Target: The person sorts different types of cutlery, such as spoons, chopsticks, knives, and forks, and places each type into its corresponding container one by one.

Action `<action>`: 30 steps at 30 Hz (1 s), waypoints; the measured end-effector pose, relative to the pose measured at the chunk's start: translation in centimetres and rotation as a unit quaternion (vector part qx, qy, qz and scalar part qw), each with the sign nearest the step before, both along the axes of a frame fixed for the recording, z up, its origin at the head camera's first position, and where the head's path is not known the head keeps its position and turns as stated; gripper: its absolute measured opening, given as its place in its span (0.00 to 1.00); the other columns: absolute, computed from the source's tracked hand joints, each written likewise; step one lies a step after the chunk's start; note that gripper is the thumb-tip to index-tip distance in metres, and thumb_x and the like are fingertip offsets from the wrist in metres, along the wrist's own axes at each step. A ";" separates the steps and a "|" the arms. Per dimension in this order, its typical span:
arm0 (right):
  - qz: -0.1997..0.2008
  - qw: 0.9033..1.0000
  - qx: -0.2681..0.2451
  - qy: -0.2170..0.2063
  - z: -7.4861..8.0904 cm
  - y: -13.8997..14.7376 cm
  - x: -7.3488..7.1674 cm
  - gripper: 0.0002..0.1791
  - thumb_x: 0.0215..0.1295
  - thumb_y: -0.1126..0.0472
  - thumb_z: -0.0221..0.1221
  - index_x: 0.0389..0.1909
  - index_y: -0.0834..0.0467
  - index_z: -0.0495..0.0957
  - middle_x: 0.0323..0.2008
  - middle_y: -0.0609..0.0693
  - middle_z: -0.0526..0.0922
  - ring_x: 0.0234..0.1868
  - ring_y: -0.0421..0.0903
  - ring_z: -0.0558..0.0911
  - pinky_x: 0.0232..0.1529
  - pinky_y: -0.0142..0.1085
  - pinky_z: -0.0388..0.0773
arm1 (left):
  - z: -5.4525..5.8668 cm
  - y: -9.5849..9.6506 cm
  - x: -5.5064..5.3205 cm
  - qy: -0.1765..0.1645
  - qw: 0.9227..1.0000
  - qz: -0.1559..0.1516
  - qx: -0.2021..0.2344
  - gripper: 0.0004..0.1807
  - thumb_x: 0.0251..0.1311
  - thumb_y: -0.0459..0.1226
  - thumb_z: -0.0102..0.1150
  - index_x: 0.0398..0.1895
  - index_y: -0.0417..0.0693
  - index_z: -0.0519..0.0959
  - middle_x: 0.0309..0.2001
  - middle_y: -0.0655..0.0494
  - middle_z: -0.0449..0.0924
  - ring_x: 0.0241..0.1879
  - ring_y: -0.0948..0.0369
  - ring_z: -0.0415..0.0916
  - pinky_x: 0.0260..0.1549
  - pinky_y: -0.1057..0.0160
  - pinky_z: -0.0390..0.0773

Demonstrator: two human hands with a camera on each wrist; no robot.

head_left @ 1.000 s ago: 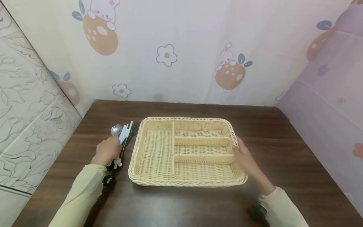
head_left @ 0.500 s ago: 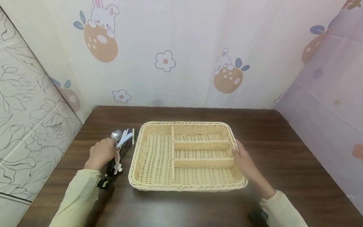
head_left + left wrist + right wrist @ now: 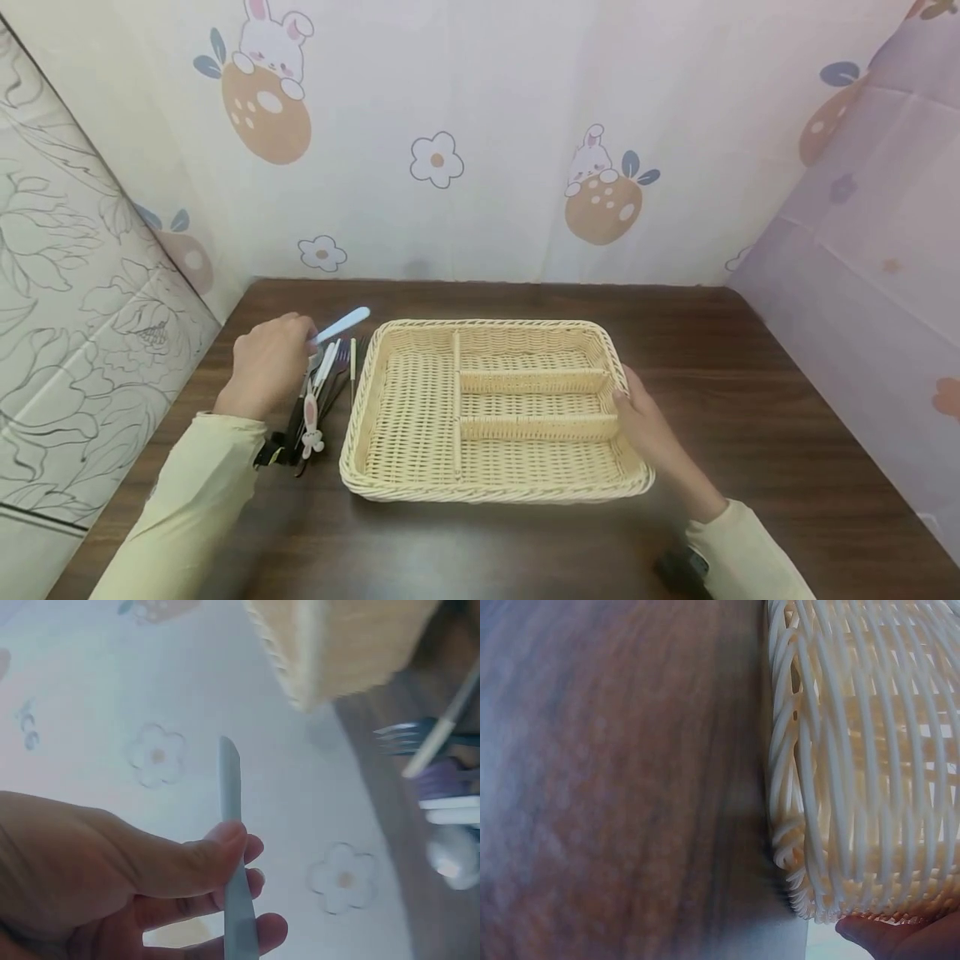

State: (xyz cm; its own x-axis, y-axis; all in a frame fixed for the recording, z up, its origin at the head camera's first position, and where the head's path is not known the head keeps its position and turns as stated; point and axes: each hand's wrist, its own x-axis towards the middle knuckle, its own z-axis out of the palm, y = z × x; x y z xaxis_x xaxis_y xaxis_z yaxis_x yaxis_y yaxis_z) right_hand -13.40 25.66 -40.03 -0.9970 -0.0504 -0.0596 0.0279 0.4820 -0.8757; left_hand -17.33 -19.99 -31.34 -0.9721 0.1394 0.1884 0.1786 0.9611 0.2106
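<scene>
My left hand [image 3: 270,367] pinches a light blue table knife [image 3: 343,323] between thumb and fingers, held above the cutlery pile at the table's left. In the left wrist view the knife's slanted tip points up past the thumb. Under and beside this hand lie white handles [image 3: 326,368], a purple fork [image 3: 442,778], a dark fork [image 3: 409,739], a metal spoon [image 3: 454,856] and a rabbit-ended handle [image 3: 311,437]. My right hand [image 3: 654,425] grips the right rim of a cream woven basket [image 3: 495,497], thumb over the edge. The right wrist view shows its woven side wall.
Dividers [image 3: 536,383] split the basket into one tall left compartment and three stacked right ones, with nothing in them. The basket stands on a dark wooden table [image 3: 757,400]. Patterned walls [image 3: 510,192] border the table at the back and sides.
My left hand has lifted the light blue knife from the cutlery pile and moved it up and away from me. The right hand stays on the basket rim.
</scene>
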 end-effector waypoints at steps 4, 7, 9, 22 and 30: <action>0.002 1.000 -0.003 -0.004 0.0 0.1 0.0 0.30 0.77 0.58 0.32 0.74 0.60 0.35 0.70 0.70 0.49 0.68 0.65 0.55 0.65 0.59 0.49 | 2.0 1.7 -0.5 0.002 1.000 -0.012 -0.014 0.04 0.59 0.31 0.58 0.36 0.38 0.79 0.33 0.48 0.78 0.31 0.45 0.77 0.22 0.46 0.72; 0.001 1.000 -0.006 -0.007 -0.1 0.2 0.0 0.30 0.77 0.58 0.31 0.74 0.59 0.35 0.70 0.69 0.49 0.68 0.65 0.56 0.64 0.59 0.50 | 3.5 3.3 -1.0 -0.002 1.000 -0.015 -0.023 0.05 0.61 0.32 0.57 0.38 0.38 0.79 0.33 0.48 0.79 0.30 0.47 0.77 0.22 0.48 0.72; 0.001 1.000 -0.009 -0.004 -0.1 0.2 0.0 0.30 0.77 0.58 0.31 0.74 0.59 0.35 0.70 0.69 0.50 0.67 0.65 0.57 0.64 0.59 0.51 | 4.4 4.3 -1.4 -0.002 0.999 -0.022 -0.029 0.06 0.62 0.32 0.57 0.39 0.38 0.79 0.33 0.47 0.79 0.30 0.48 0.77 0.22 0.48 0.73; 0.004 1.000 -0.018 0.000 -0.4 0.0 0.0 0.30 0.77 0.60 0.32 0.74 0.61 0.36 0.70 0.70 0.49 0.67 0.64 0.57 0.64 0.58 0.51 | 5.5 12.5 -3.9 0.038 0.989 -0.132 -0.045 0.04 0.57 0.32 0.63 0.34 0.39 0.79 0.32 0.50 0.80 0.31 0.53 0.77 0.31 0.56 0.77; -0.002 1.000 -0.016 0.000 -0.6 0.1 -0.2 0.30 0.77 0.59 0.33 0.74 0.60 0.36 0.70 0.69 0.50 0.67 0.64 0.58 0.64 0.58 0.52 | 4.2 16.3 -4.7 0.014 0.978 -0.196 -0.067 0.05 0.61 0.30 0.59 0.38 0.39 0.79 0.36 0.50 0.79 0.32 0.55 0.78 0.28 0.60 0.79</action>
